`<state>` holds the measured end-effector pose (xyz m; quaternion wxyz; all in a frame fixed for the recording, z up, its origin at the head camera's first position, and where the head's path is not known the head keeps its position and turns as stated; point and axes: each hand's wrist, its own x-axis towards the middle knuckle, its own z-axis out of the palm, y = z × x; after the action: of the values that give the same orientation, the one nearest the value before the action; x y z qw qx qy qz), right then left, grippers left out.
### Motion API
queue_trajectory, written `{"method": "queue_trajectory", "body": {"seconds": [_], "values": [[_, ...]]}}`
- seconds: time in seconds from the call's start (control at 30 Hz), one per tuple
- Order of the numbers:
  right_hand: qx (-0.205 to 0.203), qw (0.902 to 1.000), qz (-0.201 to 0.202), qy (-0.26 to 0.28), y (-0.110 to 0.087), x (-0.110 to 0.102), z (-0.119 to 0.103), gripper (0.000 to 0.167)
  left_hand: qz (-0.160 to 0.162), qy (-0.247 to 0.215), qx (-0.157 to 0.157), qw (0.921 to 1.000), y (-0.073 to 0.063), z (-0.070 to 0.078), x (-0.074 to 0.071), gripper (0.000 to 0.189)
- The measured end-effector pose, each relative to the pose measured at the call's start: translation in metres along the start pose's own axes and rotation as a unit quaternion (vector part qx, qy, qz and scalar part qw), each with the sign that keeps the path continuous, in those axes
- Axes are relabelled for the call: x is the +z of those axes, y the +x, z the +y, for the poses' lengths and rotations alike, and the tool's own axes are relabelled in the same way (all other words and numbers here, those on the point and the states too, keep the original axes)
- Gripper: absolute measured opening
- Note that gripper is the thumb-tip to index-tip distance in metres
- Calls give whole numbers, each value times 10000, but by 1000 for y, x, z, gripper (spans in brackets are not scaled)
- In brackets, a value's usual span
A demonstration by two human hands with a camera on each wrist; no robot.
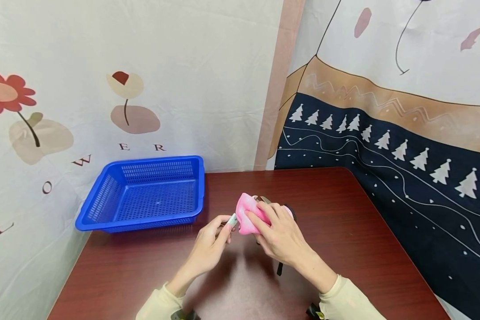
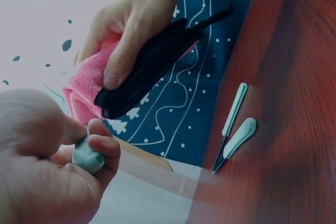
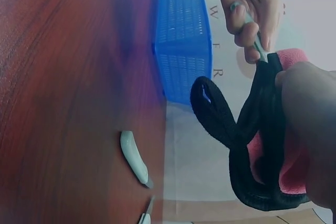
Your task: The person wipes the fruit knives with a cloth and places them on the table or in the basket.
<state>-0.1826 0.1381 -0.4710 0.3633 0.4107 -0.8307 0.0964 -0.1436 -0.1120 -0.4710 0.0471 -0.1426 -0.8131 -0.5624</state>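
My left hand (image 1: 210, 244) grips the pale green handle (image 1: 232, 221) of a slim utensil. Its far end goes into a folded pink cloth (image 1: 246, 211) with black edging, so its working end is hidden. Opposite, my right hand (image 1: 282, 235) holds the cloth, fingers over the pink side. The right wrist view shows the black edging (image 3: 273, 129) and a black hanging loop (image 3: 212, 106). Beneath, on the table, lie two more utensils with pale green handles: a slender one (image 2: 234, 109) and a curved one (image 2: 241, 137) with a short blade visible in the right wrist view.
A blue plastic basket (image 1: 160, 200) stands at the back left of the dark red-brown table (image 1: 332, 195). Behind the table hangs a pale printed curtain (image 1: 208, 89), with a navy tree-patterned fabric (image 1: 344, 138) along the right side.
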Motion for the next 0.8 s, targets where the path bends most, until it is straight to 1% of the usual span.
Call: {"method": "queue_trajectory", "body": {"seconds": [0.2,0.37,0.5,0.67,0.8], "values": [[173,9998,-26,20,-2,-2,5,59,-61,-11,68,10000,-1,1,0,15],[324,9994,61,97,-4,-3,13,61,-66,25,108,9999,-1,1,-1,14],[479,9988,93,59,-5,-3,21,61,-66,55,117,9999,-1,0,-1,15],[814,9967,19,65,-7,-6,32,57,-43,40,11,10000,-2,-2,-3,15],[1051,9944,16,127,-6,-11,35,56,-1,-18,-117,9999,-3,-3,-4,15]]}}
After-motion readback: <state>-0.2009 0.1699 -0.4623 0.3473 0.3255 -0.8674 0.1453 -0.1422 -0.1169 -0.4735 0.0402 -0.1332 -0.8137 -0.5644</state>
